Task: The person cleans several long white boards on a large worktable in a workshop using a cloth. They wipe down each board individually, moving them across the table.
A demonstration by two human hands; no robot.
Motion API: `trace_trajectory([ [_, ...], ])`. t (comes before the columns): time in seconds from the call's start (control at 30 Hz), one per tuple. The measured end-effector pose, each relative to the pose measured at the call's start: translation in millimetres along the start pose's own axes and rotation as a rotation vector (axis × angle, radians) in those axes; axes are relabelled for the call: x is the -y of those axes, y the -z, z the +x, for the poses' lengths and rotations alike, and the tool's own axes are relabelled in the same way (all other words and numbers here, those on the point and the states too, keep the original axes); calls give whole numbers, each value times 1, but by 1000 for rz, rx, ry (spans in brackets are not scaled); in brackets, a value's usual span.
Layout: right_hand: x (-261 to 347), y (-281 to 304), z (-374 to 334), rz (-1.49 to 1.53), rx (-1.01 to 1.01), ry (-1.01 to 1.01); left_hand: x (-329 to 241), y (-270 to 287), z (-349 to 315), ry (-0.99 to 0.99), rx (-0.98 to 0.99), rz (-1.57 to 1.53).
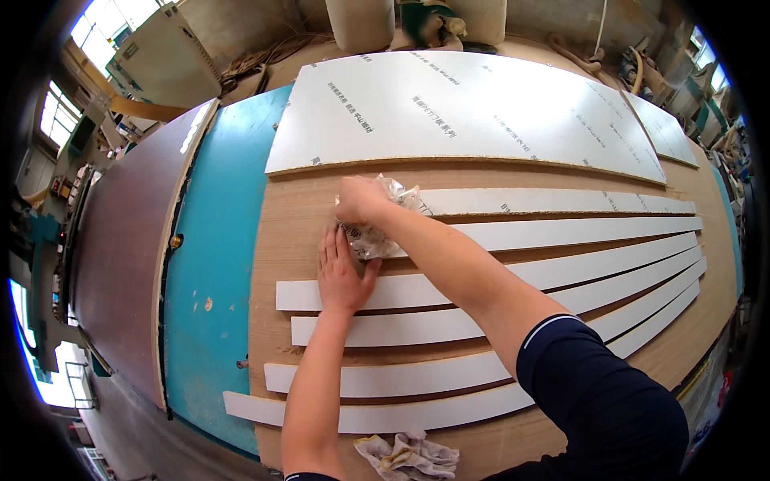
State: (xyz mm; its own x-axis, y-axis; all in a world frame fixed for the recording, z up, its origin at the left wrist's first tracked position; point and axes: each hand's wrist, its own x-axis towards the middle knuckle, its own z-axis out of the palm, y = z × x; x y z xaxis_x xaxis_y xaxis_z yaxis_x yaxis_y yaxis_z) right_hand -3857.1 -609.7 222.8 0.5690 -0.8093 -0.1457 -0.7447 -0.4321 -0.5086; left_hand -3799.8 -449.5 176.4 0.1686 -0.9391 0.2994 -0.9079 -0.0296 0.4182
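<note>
My right hand [361,200] is closed around a bunch of crumpled clear plastic film [375,242] with dark print. The film sits over the left end of a narrow white strip [553,202] that still carries printed film along its length. Just below, my left hand [345,278] lies flat with fingers stretched and thumb apart, pressing at the ends of the strips beside the film. Under its palm runs a bare white strip [409,289]. Several more white strips [425,329] fan out below it, crossed by my forearms.
A large white panel [473,104] with printed film lies at the far side of the wood-brown board [297,192]. A smaller panel [659,132] is right of it. Work gloves [411,457] lie near me. To the left are a teal surface [220,264] and a brown tabletop [120,248].
</note>
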Motion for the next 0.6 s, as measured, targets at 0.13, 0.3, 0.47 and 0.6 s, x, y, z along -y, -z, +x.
trace_trajectory([
  [0.13,-10,-2,0,199,-112,-115,15,-18,22,-32,33,5],
  [0.3,-75,27,-22,546,-367,-181,14,-31,25,-84,69,77],
  [0.47,-240,231,-162,709,-896,-152,6,-27,23,-27,79,124],
  [0.6,-336,468,-418,131,-1369,-333,7,-22,21,-14,72,209],
])
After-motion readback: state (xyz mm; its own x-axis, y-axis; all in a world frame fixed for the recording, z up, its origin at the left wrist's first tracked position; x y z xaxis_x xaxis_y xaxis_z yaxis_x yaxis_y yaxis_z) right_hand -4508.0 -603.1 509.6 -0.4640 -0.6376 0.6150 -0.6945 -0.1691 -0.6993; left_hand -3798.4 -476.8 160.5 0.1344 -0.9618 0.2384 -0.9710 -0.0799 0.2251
